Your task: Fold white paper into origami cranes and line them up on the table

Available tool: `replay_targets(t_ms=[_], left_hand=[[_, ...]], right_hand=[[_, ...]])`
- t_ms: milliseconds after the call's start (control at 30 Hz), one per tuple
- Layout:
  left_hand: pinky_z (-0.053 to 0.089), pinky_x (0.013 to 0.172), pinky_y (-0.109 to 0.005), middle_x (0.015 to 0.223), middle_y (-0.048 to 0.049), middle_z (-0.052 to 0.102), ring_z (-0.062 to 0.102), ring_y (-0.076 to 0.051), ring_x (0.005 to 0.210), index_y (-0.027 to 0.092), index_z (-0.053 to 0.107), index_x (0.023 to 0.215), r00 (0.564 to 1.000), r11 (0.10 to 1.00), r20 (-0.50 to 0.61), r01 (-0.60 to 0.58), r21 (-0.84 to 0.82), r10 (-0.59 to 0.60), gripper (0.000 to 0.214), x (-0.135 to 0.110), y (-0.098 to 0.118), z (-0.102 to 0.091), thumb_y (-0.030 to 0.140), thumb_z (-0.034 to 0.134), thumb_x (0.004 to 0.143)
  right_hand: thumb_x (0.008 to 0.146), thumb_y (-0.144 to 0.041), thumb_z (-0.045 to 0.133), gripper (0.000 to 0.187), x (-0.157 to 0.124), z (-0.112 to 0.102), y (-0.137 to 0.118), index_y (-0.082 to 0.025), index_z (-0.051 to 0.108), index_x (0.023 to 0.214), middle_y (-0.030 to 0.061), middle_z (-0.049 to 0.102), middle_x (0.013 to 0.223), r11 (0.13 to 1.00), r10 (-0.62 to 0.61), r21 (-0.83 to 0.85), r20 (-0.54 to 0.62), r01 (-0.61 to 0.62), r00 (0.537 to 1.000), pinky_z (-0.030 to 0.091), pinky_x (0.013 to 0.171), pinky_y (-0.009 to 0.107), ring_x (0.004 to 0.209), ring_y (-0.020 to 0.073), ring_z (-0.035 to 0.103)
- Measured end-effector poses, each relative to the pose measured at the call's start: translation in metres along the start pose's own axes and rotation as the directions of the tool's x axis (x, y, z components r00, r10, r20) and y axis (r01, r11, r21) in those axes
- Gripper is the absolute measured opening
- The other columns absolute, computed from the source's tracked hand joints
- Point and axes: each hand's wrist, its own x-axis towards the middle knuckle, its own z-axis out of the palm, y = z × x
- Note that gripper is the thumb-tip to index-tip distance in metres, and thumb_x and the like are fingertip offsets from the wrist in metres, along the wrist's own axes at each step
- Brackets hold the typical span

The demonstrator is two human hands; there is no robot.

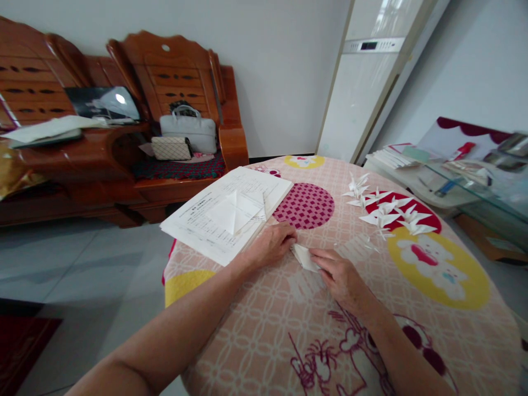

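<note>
A small white piece of folded paper [305, 257] lies low over the cloth-covered table, between my two hands. My left hand [273, 243] has its fingers curled and closed at the paper's left end; the fingertips are partly hidden. From the other side my right hand [343, 279] pinches the paper's right edge between thumb and fingers. Left of my hands, a stack of printed sheets [198, 242] carries several loose white folded pieces [235, 212]. Several finished white paper cranes [385, 212] stand in a group to the right, beyond my right hand.
The round table wears a patterned tablecloth [256, 341]. Behind it on the left is a wooden chair [235, 137] with a grey handbag [190, 132] and a quilted purse [171, 148]. A glass-topped side table [470, 192] with papers stands at the right. A tall white cabinet-like unit [355, 93] stands behind.
</note>
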Motion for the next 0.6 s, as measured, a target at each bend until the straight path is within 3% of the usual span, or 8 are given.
replay_targets(t_ms=[433,600], left_hand=[[0.041,0.069,-0.023,0.079,-0.0033,0.064,0.056,-0.013,0.073,0.015,0.064,0.079,0.998,0.997,0.020,-0.051,-0.060,0.052,0.015,-0.0002,0.0073,-0.0107,0.012,0.050,0.081],[0.040,0.066,-0.022,0.079,-0.0020,0.064,0.056,-0.013,0.072,0.015,0.065,0.083,0.999,0.996,0.051,-0.012,-0.084,0.016,0.013,0.0002,0.0029,-0.0083,0.014,0.052,0.081]], right_hand=[[0.071,0.004,0.045,0.057,0.0022,-0.0014,-0.0045,-0.019,0.066,0.118,0.0114,0.065,0.121,0.999,0.036,0.008,0.018,-0.036,0.999,0.052,0.096,0.040,0.112,0.0236,0.061],[0.071,0.004,0.044,0.055,0.0028,-0.0025,-0.0056,-0.020,0.067,0.115,0.0104,0.065,0.121,0.999,0.039,0.002,0.023,-0.039,0.999,0.051,0.096,0.040,0.112,0.0237,0.061]])
